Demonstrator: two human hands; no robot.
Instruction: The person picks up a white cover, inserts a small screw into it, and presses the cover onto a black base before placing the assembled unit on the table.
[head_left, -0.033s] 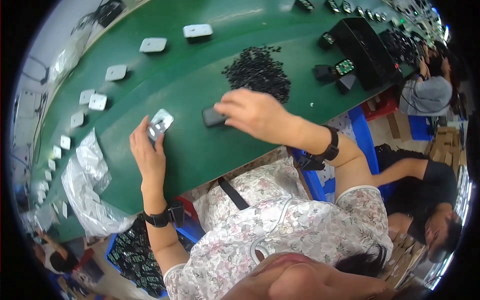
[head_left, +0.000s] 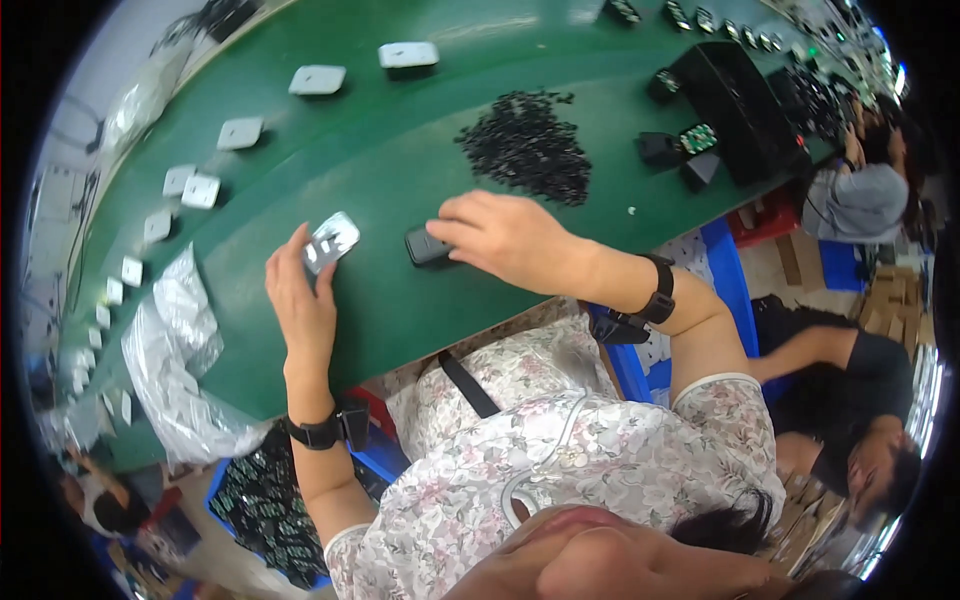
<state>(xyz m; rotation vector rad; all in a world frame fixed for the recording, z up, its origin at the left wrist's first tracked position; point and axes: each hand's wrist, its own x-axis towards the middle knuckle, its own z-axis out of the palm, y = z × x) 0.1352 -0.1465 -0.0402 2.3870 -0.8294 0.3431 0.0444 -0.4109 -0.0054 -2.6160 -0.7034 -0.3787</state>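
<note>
My left hand [head_left: 303,290] grips a shiny silver, rounded rectangular housing [head_left: 334,238] between thumb and fingers, tilted just above the green table. A dark grey rounded case [head_left: 424,247] lies to its right. Over the right end of this case is my right hand [head_left: 495,238], its fingers bent and pressed together. What those fingertips pinch, if anything, is hidden behind the fingers. Beyond my right hand spreads a heap of small black parts [head_left: 528,145].
White rounded devices [head_left: 240,133] stand in a curved row along the left and far side. A crumpled clear plastic bag [head_left: 175,350] lies at the left. A black box [head_left: 730,110] stands at the right. Blue bins [head_left: 735,270] flank my lap; co-workers sit at the right.
The whole view has shifted slightly, so the table's things appear a little farther right. Both hands stay at the same objects.
</note>
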